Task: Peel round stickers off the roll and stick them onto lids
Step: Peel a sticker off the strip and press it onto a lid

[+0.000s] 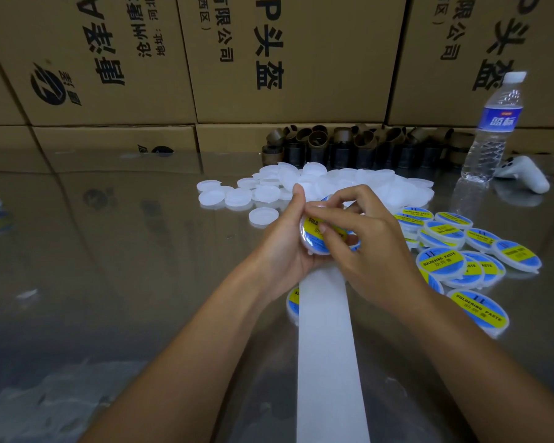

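Observation:
My left hand point(282, 241) grips a white round lid point(314, 243) by its rim, tilted toward me. A blue and yellow round sticker point(315, 228) lies on the lid's face. My right hand point(362, 238) presses its fingertips on that sticker from above and the right. A white backing strip point(327, 346) runs from under my hands down to the bottom edge. The roll itself is hidden. Blank white lids point(263, 195) lie heaped beyond my hands. Labelled lids point(445, 260) are spread to the right.
Cardboard boxes point(269, 59) wall off the back. Brown cardboard cores point(349, 145) stand in a row before them. A water bottle point(493, 129) and a white controller point(525, 177) sit at the right. One labelled lid point(293, 303) lies under my left wrist. The tabletop is glossy.

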The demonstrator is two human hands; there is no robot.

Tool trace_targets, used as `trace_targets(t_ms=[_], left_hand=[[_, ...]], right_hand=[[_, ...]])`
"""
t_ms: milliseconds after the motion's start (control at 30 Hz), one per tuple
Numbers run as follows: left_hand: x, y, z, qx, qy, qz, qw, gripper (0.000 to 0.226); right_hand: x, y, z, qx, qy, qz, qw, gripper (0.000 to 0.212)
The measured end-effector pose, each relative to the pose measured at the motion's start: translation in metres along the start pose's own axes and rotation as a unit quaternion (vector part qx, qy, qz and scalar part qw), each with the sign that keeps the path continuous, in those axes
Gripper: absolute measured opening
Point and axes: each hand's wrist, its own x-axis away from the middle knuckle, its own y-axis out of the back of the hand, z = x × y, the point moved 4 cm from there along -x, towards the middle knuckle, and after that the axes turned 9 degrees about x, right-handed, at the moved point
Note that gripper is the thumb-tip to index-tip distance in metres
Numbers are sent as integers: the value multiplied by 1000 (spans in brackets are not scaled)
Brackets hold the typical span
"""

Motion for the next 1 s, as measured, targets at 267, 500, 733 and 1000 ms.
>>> trace_targets(t_ms=[267,500,733,1000], left_hand=[[2,-5,2,-109,-49,-26,993,58],[3,-7,1,-131,-67,-14,989,42],[4,-7,-2,-99,-89,2,991,32],[3,-6,-7,-65,-149,-15,987,32]], right_hand=[[0,1,1,44,-31,15,998,48],[-1,12,8,108,-23,-74,991,51],[-1,10,-1,14,-88,-87,992,37],[-5,9,-15,-183,-257,-80,945,13]])
